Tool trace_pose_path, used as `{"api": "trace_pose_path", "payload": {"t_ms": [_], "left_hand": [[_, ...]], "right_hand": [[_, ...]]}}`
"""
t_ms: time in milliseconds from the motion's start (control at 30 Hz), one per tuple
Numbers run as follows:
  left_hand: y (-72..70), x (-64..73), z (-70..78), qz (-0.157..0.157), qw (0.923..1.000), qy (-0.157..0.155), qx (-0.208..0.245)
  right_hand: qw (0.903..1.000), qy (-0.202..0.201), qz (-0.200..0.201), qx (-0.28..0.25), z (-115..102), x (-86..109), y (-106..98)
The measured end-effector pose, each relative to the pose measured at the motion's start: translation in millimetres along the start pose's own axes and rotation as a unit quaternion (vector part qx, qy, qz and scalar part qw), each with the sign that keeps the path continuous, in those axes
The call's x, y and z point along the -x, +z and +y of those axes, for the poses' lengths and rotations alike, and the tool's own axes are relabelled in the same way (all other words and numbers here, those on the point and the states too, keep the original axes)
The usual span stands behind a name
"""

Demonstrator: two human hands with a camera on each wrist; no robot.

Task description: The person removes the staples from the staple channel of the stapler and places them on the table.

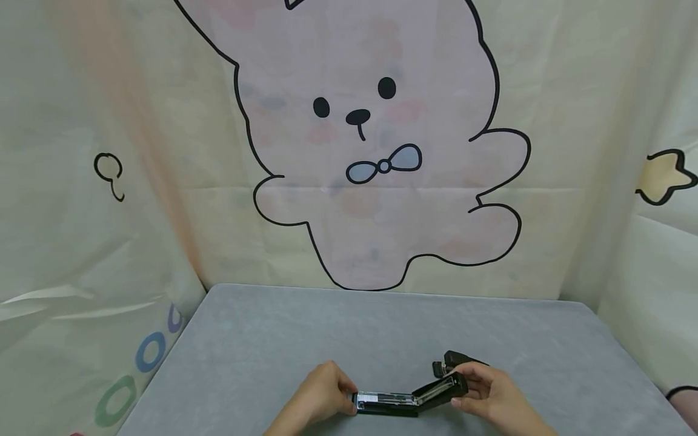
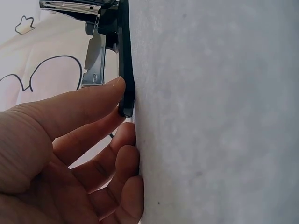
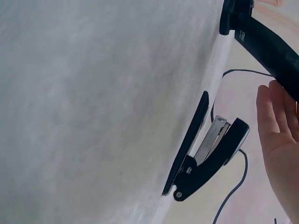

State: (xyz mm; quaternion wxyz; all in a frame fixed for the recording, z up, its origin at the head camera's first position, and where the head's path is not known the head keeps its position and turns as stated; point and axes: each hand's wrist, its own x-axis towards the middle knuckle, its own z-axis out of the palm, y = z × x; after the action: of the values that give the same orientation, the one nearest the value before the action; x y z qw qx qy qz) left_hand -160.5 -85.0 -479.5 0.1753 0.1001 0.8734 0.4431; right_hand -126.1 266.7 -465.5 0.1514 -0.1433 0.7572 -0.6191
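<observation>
A black stapler lies on the table with its top arm swung up to the right, baring the metal magazine. My left hand pinches the free end of its base between thumb and index finger; the other fingers curl against the cloth in the left wrist view. At the raised end, my right hand holds the top arm between thumb and fingers. Just behind the right hand stands a second black stapler, partly hidden in the head view, its jaws apart.
A grey cloth covers the table. Behind it hangs a pale curtain printed with a bear outline, and similar curtains close off the left and right sides.
</observation>
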Motion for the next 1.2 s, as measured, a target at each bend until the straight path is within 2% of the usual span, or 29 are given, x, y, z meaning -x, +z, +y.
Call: {"api": "trace_pose_path", "payload": {"t_ms": [133, 333, 700, 967, 1200], "left_hand": [[0.9, -0.1, 0.0, 0.001, 1.0, 0.007, -0.002], [1.7, -0.2, -0.1, 0.009, 0.9999, 0.011, -0.008], [1.4, -0.4, -2.5, 0.004, 1.0, 0.003, -0.002], [1.5, 0.3, -2.0, 0.008, 1.0, 0.004, -0.004], [1.2, 0.6, -2.3, 0.009, 0.9999, 0.009, -0.006]], "right_hand": [[0.9997, -0.007, 0.0, 0.023, 3, 3.4, -5], [0.9996, 0.012, -0.003, 0.025, 10, 4.8, -13], [0.9974, 0.025, -0.002, 0.068, 18, 4.6, -19], [0.9927, 0.08, 0.001, 0.09, 22, 5.2, -23], [0.9932, 0.067, -0.019, 0.094, 27, 6.2, -27]]}}
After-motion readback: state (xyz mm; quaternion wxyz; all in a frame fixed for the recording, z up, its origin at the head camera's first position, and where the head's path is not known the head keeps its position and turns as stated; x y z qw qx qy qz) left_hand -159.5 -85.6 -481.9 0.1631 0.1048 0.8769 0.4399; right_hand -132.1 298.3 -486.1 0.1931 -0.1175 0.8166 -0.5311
